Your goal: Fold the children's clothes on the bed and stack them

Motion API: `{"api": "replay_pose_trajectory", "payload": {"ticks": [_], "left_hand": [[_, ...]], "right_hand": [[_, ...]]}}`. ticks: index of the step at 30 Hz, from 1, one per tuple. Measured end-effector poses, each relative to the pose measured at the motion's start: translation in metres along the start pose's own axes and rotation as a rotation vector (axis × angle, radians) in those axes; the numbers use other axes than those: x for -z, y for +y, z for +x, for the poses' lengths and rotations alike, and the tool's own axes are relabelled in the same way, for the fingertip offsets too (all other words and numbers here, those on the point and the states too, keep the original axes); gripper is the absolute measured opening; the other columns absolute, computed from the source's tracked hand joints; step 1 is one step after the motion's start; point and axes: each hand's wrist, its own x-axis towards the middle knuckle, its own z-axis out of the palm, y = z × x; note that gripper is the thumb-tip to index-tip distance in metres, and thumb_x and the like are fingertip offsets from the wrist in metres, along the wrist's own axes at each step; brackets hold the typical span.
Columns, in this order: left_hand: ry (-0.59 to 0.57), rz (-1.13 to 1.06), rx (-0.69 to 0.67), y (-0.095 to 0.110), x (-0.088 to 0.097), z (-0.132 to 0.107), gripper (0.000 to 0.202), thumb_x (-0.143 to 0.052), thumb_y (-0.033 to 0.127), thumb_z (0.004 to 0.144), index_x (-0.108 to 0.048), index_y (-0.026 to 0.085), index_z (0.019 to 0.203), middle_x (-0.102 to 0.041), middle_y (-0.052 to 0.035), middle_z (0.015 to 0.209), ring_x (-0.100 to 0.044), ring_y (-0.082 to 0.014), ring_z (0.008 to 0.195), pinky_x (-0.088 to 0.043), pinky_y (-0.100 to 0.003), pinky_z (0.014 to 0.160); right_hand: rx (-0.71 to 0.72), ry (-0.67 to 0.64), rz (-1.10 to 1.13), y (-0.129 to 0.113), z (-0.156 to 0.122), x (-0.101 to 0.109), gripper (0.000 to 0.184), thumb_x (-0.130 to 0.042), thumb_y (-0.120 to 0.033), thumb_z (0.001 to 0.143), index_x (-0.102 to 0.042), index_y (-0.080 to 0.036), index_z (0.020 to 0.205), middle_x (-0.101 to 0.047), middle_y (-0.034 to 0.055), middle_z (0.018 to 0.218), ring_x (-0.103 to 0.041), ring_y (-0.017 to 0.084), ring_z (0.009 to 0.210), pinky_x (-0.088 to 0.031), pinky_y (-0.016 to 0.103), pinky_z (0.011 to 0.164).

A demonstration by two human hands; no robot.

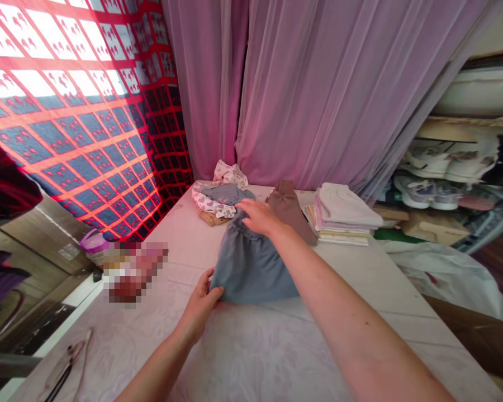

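Observation:
A small blue-grey dress (254,268) with a gathered waist lies spread on the table in front of me. My left hand (203,301) grips its lower left hem corner, thumb on top and fingers at the edge. Over the top part of the dress, my right hand (260,216) rests with fingers stretched out, and it partly hides what lies beneath. My right forearm crosses above the right side of the skirt. Just behind is a loose pile of clothes, with a heart-print garment (207,201) in it. A brown garment with straps (291,209) lies to the right of my right hand.
A folded clothes stack (343,209) stands at the table's back right. Purple curtains (318,89) hang behind the table (268,352). Cables (69,363) lie at the front left, and a pixelated patch (134,273) covers the left edge. Shelves with shoes (436,162) are at right.

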Motion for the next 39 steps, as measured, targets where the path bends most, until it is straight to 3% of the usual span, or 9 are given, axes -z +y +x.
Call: {"api": "replay_pose_trajectory", "payload": {"ticks": [4, 11, 15, 18, 21, 26, 30, 33, 39], "left_hand": [[0.069, 0.117, 0.073, -0.008, 0.037, 0.005, 0.076, -0.071, 0.029, 0.07, -0.038, 0.03, 0.138, -0.06, 0.0027, 0.081, -0.06, -0.0099, 0.062, -0.051, -0.022, 0.058], [-0.114, 0.404, 0.137, 0.012, 0.049, 0.012, 0.076, -0.063, 0.045, 0.077, -0.031, 0.031, 0.145, -0.061, 0.0008, 0.085, -0.061, -0.0111, 0.059, -0.046, -0.021, 0.048], [-0.09, 0.729, -0.005, 0.021, 0.061, 0.031, 0.063, -0.057, 0.049, 0.075, -0.049, 0.021, 0.131, -0.053, 0.0056, 0.066, -0.049, -0.0091, 0.046, -0.038, -0.021, 0.043], [0.02, 0.992, -0.17, 0.026, 0.061, 0.035, 0.048, -0.052, 0.044, 0.078, -0.057, 0.022, 0.119, -0.059, 0.0033, 0.074, -0.054, -0.0113, 0.055, -0.041, -0.023, 0.05], [0.023, 1.169, -0.36, 0.026, 0.035, 0.026, 0.035, -0.05, 0.037, 0.081, -0.061, 0.024, 0.111, -0.064, -0.0014, 0.091, -0.061, -0.0152, 0.071, -0.047, -0.027, 0.062], [-0.364, 1.222, -0.626, 0.004, -0.05, 0.011, 0.026, -0.057, 0.02, 0.079, -0.064, 0.025, 0.104, -0.066, -0.0038, 0.11, -0.059, -0.0205, 0.102, -0.045, -0.034, 0.09], [-0.348, 1.225, -0.701, -0.014, -0.102, 0.021, 0.04, -0.063, 0.025, 0.078, -0.058, 0.022, 0.118, -0.063, -0.0066, 0.118, -0.056, -0.024, 0.109, -0.044, -0.038, 0.094], [-0.296, 1.208, -0.694, -0.021, -0.118, 0.033, 0.032, -0.059, 0.027, 0.083, -0.06, 0.022, 0.114, -0.065, -0.0065, 0.111, -0.059, -0.0227, 0.103, -0.045, -0.035, 0.089], [-0.298, 1.038, -0.555, -0.028, -0.117, 0.047, 0.032, -0.038, 0.034, 0.095, -0.066, 0.022, 0.085, -0.069, -0.0014, 0.082, -0.063, -0.015, 0.079, -0.045, -0.024, 0.071]], "right_hand": [[-0.094, -0.032, 0.094, 0.001, -0.014, -0.043, 0.049, -0.05, -0.013, 0.08, -0.057, -0.023, 0.127, -0.053, 0.006, 0.138, -0.052, 0.021, 0.122, -0.04, 0.035, 0.102], [-0.683, 0.049, 0.296, 0.059, -0.13, -0.069, 0.029, -0.051, -0.03, 0.084, -0.067, -0.022, 0.107, -0.073, 0.0044, 0.091, -0.067, 0.018, 0.08, -0.05, 0.029, 0.074], [-0.785, 0.14, 0.459, 0.064, -0.188, -0.084, 0.036, -0.051, -0.043, 0.082, -0.066, -0.022, 0.106, -0.072, 0.0037, 0.084, -0.066, 0.017, 0.071, -0.05, 0.028, 0.068], [-0.852, 0.276, 0.444, 0.062, -0.209, -0.092, 0.04, -0.048, -0.046, 0.082, -0.066, -0.022, 0.107, -0.072, 0.0062, 0.092, -0.066, 0.019, 0.076, -0.05, 0.03, 0.07], [-0.868, 0.251, 0.396, 0.062, -0.211, -0.093, 0.037, -0.049, -0.04, 0.081, -0.067, -0.022, 0.107, -0.072, 0.0055, 0.092, -0.065, 0.018, 0.076, -0.048, 0.03, 0.071], [-0.827, 0.071, 0.377, 0.059, -0.199, -0.083, 0.027, -0.058, -0.032, 0.072, -0.07, -0.024, 0.094, -0.069, -0.0006, 0.07, -0.06, 0.016, 0.063, -0.04, 0.025, 0.059], [-0.788, 0.098, 0.734, 0.056, -0.197, -0.071, 0.024, -0.052, -0.04, 0.074, -0.062, -0.02, 0.067, -0.059, -0.0022, 0.055, -0.053, 0.013, 0.052, -0.037, 0.023, 0.051], [-0.797, 0.148, 0.949, 0.058, -0.204, -0.07, 0.026, -0.054, -0.045, 0.071, -0.059, -0.019, 0.068, -0.055, -0.0039, 0.052, -0.05, 0.012, 0.049, -0.038, 0.022, 0.049], [-0.809, 0.337, 0.802, 0.064, -0.216, -0.091, 0.03, -0.056, -0.045, 0.068, -0.063, -0.02, 0.082, -0.063, 0.0, 0.064, -0.056, 0.014, 0.055, -0.043, 0.025, 0.054]]}}
